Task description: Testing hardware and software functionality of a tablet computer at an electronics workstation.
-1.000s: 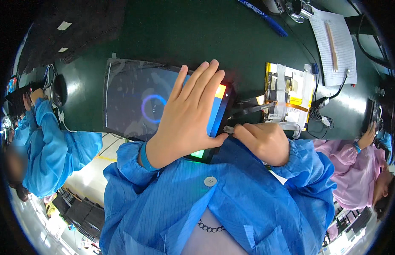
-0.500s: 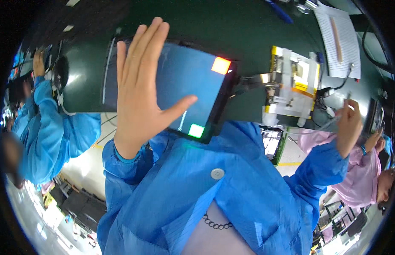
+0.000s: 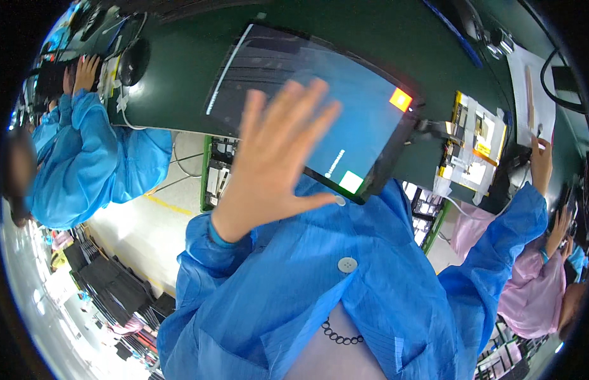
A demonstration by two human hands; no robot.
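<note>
A tablet-like display panel (image 3: 364,120) lies tilted on the dark green bench, its lit screen blue-grey with an orange and a white-green square along the right side. My left hand (image 3: 263,168) is spread open over its near left part, fingers blurred. Whether it touches the glass I cannot tell. A short flat cable (image 3: 439,128) joins the panel to a taped circuit assembly (image 3: 475,142) with yellow edges. Beyond that, at the right, my right hand (image 3: 541,166) has its fingers closed on a thin pale cable (image 3: 513,201); the cable's end is hidden.
A lined paper pad (image 3: 522,73) with a pencil-like stick (image 3: 531,95) lies at the far right. A blue pen (image 3: 456,35) lies at the back. Green-edged trays (image 3: 209,177) show below the bench. Co-workers sit at left (image 3: 98,158) and right (image 3: 529,291).
The view has shifted, moving the bench items rightward. My left hand has drawn back toward me over the screen. My right hand has moved away from me, toward the paper pad.
</note>
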